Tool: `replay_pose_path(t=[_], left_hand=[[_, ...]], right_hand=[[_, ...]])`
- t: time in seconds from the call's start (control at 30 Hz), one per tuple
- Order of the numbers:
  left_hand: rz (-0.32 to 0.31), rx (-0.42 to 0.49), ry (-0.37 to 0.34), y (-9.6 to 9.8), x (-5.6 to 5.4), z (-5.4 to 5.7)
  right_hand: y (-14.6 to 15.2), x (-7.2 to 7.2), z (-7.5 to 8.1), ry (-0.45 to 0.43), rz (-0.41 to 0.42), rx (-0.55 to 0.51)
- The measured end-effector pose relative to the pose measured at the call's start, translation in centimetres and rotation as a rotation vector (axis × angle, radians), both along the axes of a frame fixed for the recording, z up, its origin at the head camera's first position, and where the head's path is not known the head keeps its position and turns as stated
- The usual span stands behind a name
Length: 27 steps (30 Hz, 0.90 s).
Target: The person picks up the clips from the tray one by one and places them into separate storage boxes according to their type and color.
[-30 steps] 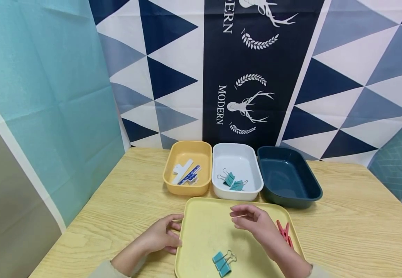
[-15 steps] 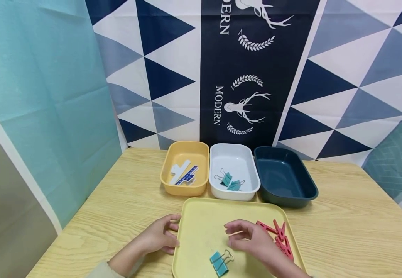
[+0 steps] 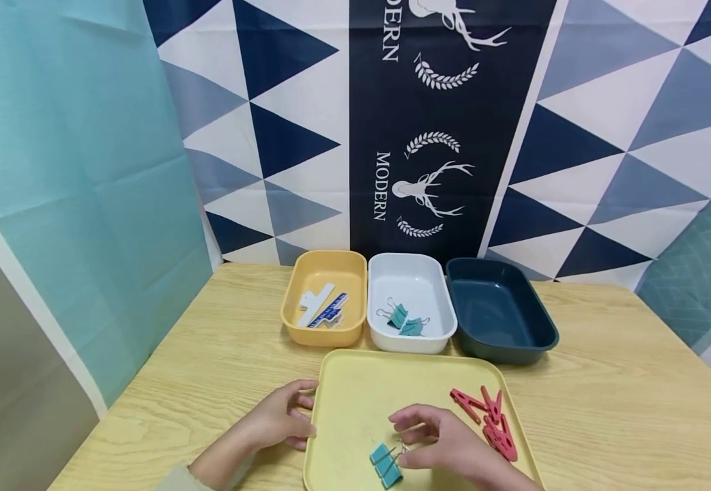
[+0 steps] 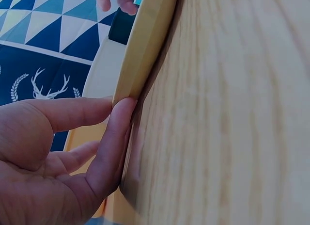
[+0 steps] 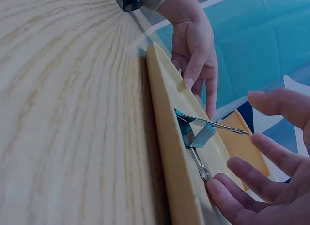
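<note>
My left hand [image 3: 280, 417] holds the left rim of a yellow tray [image 3: 370, 382], with thumb and fingers at its edge in the left wrist view. Over the tray, my right hand [image 3: 444, 440] hovers beside a teal binder clip [image 3: 385, 464], its fingers loosely bent and apart. In the right wrist view, the fingertips [image 5: 259, 137] come close to the wire handles of the binder clip [image 5: 203, 135]; whether they touch is unclear. Several red clothespins [image 3: 498, 436] lie in a cluster at the tray's right side.
Behind the tray stand a yellow bin [image 3: 288, 320] with white and blue clips [image 3: 321, 307], a white bin [image 3: 411, 344] with teal binder clips [image 3: 400, 317], and a dark blue bin [image 3: 503, 307]. A patterned cloth [image 3: 300, 136] hangs behind the wooden table [image 3: 607, 382].
My right hand has moved toward me and left, down to the binder clip, uncovering more of the red clothespins. The left hand stays at the tray's rim. The view has shifted slightly.
</note>
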<state>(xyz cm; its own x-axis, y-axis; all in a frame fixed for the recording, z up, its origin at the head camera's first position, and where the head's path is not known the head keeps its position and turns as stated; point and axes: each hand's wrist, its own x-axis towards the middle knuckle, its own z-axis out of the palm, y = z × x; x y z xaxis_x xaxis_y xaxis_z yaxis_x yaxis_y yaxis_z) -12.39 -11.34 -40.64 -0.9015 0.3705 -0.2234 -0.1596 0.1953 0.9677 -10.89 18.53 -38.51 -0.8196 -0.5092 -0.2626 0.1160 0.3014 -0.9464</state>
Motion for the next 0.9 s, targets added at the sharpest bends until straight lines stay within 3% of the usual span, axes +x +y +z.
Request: replay_pose_path(t=[0.57, 0.9], left_hand=[[-0.023, -0.037, 0.000, -1.2, 0.2, -0.4], [-0.038, -0.031, -0.012, -0.6, -0.1, 0.1]], right_hand=[[-0.4, 1.0, -0.4, 0.016, 0.078, -0.044], [-0.3, 1.1, -0.9, 0.041, 0.031, -0.026]])
